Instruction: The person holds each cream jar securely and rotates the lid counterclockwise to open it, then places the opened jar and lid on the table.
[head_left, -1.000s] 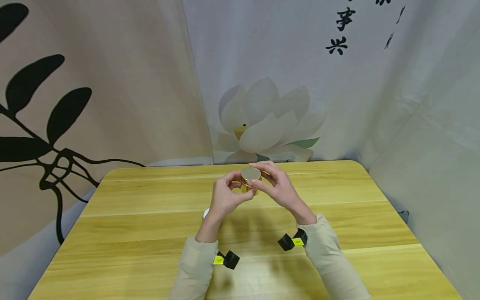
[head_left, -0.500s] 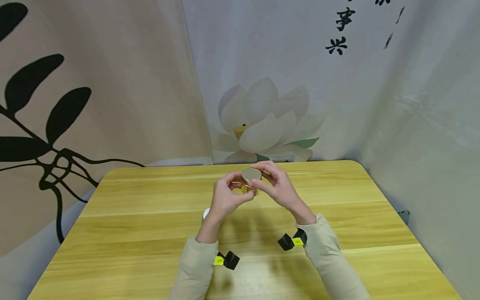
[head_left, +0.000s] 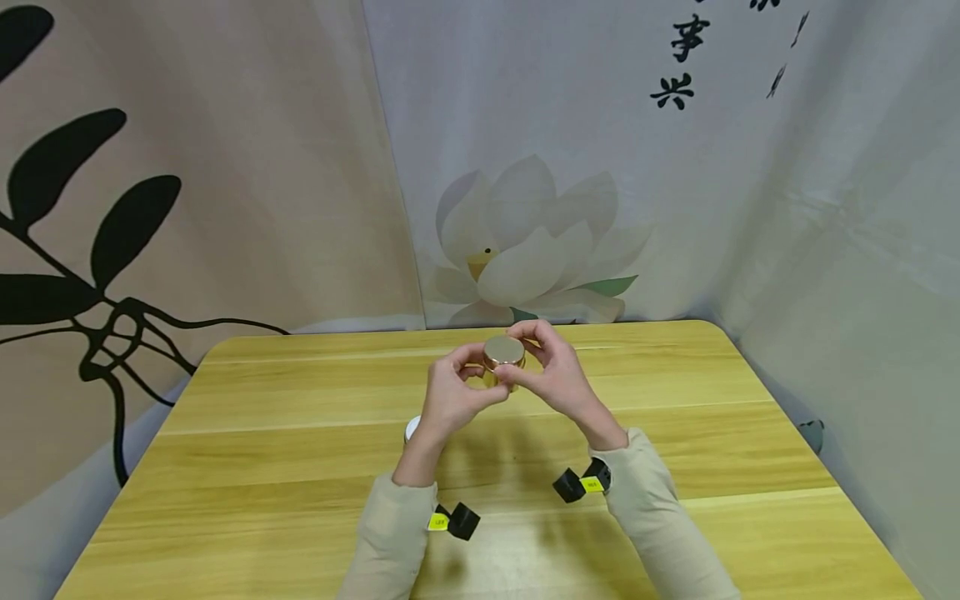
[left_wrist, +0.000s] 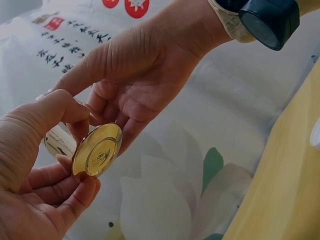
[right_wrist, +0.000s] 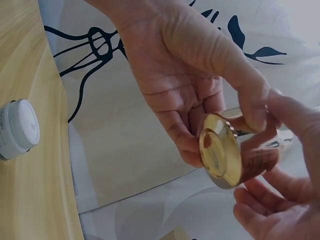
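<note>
Both hands hold a shiny gold cosmetic jar (head_left: 504, 351) above the far part of the table, its flat round top facing up in the head view. My left hand (head_left: 452, 393) grips the lower body from the left, thumb on the near side. From the right, my right hand (head_left: 558, 377) pinches the upper rim between thumb and fingers. The left wrist view shows the jar's gold underside (left_wrist: 101, 151) with embossed marks in a ring. In the right wrist view, my left hand (right_wrist: 185, 75) reaches round the jar beside my right hand (right_wrist: 285, 205).
A small jar with a white lid (right_wrist: 20, 127) stands on the wooden table (head_left: 285, 467), partly hidden by the left wrist in the head view. A printed curtain (head_left: 540, 167) hangs right behind the table's far edge. Small black cameras (head_left: 463, 521) are strapped to the wrists.
My right thumb and fingers have shifted slightly round the jar's rim, the thumb moving left. The left hand keeps its grip almost unmoved.
</note>
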